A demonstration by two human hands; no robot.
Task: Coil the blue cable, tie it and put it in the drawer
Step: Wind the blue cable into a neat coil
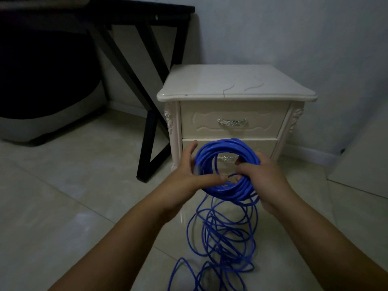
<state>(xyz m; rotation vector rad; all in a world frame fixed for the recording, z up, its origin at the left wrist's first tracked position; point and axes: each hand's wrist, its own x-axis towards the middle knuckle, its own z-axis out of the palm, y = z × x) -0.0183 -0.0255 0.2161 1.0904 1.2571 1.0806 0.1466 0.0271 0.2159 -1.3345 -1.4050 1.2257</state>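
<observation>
Cream nightstand (235, 85) behind; fingers (190, 150) of left hand (186, 177) and right hand (268, 179) clasp the coiled blue cable (222, 143).

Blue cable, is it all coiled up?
Partly: left hand and right hand hold a blue cable coil; loose loops reach the floor.

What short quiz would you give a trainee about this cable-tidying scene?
1. True or false: the top drawer of the nightstand is shut.
2. Where does the uncoiled part of the blue cable lie? A) on the nightstand top B) on the floor C) on the black table
3. Fill in: the coiled part is held in ___ hands.
Key: 1 true. 2 B. 3 both: the left hand and the right hand each grip the coil.
</observation>
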